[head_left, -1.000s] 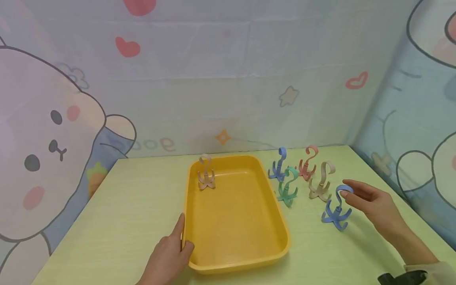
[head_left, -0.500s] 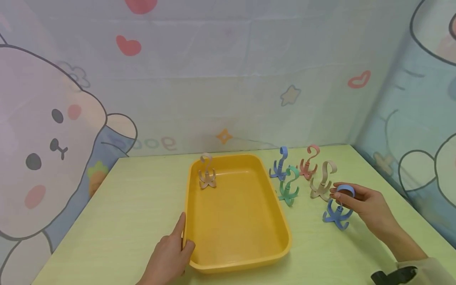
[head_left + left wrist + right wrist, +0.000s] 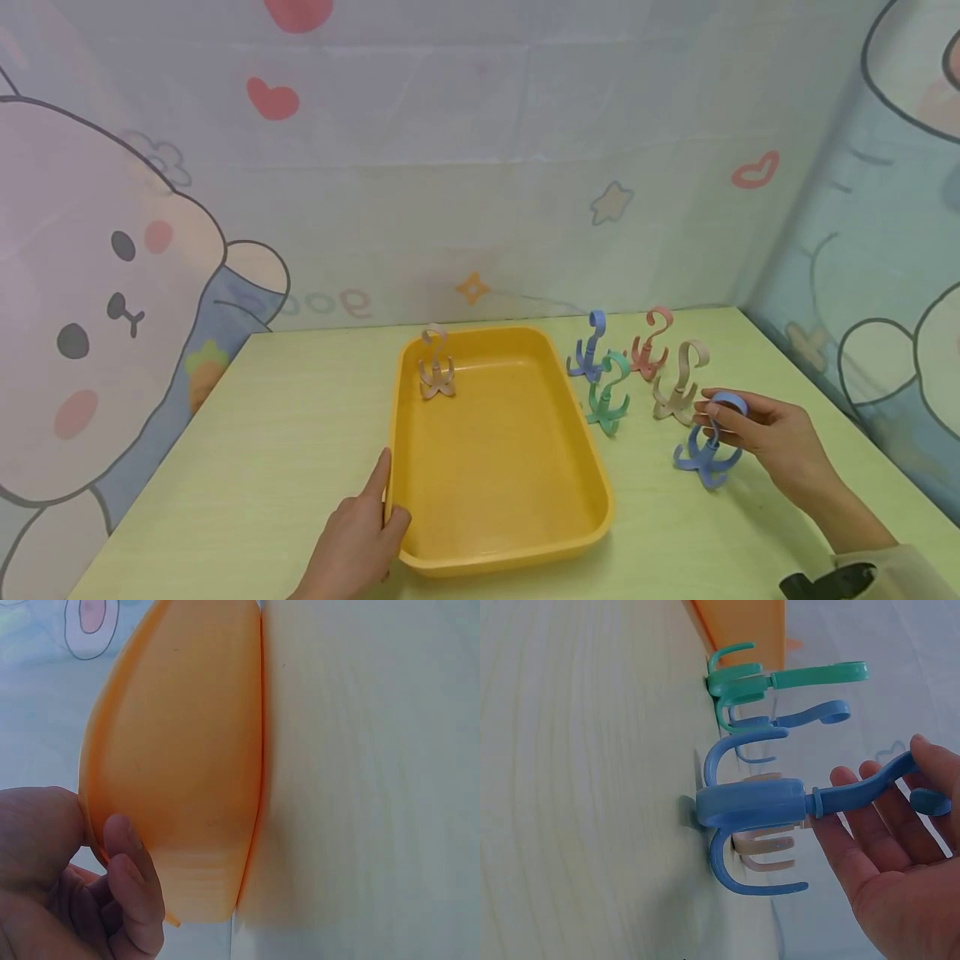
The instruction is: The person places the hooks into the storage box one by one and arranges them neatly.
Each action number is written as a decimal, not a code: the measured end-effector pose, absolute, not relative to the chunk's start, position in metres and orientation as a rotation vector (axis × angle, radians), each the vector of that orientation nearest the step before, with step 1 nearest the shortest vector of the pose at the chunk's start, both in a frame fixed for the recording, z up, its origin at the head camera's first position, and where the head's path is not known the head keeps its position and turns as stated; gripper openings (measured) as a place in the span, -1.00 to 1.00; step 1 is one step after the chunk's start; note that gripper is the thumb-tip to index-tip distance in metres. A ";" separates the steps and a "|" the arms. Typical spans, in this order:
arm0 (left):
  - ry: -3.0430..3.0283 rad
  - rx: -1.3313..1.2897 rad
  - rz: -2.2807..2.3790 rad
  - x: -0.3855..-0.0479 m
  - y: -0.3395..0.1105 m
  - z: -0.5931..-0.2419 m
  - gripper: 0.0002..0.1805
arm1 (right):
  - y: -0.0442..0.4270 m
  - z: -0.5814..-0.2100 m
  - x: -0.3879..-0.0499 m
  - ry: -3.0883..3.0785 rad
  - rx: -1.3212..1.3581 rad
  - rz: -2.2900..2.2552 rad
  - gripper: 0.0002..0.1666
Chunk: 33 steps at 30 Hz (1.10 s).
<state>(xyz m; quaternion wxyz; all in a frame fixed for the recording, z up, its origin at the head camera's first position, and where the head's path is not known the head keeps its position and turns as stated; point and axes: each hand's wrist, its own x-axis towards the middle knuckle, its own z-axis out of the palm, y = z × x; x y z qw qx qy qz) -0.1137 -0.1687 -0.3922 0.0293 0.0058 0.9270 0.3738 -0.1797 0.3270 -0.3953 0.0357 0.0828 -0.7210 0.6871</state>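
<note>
My right hand (image 3: 780, 437) pinches the curved neck of a blue four-pronged rotating hook (image 3: 707, 458), thumb against fingers. In the right wrist view the same blue hook (image 3: 754, 802) has its prongs close to the tabletop; whether its base touches is hard to tell. My left hand (image 3: 356, 533) grips the near left rim of a yellow tray (image 3: 498, 552). The left wrist view has the tray's outer wall (image 3: 180, 765) with the left hand (image 3: 90, 877) bent around the rim. A pinkish-beige hook (image 3: 437, 382) stands in the tray's far left corner.
Right of the tray several similar hooks stand upright: another blue hook (image 3: 588, 358), a green hook (image 3: 606, 404), a red hook (image 3: 647, 358) and a beige hook (image 3: 677, 400). A patterned cloth (image 3: 420, 167) hangs behind the pale table (image 3: 247, 467).
The right hand has moved from beside the blue hook's neck to pinching it. The blue hook's prongs have shifted and turned slightly. The left hand and tray stay put.
</note>
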 end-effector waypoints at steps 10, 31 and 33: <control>2.846 0.031 1.177 -0.113 -0.169 -0.392 -0.13 | 0.317 -0.384 -0.178 -2.189 0.322 2.176 -0.70; 2.858 0.034 1.154 -0.113 -0.169 -0.393 -0.13 | 0.288 -0.351 -0.172 -2.205 0.391 2.132 -0.71; 2.859 0.033 1.157 -0.113 -0.169 -0.393 -0.13 | 0.284 -0.348 -0.171 -2.211 0.404 2.120 -0.73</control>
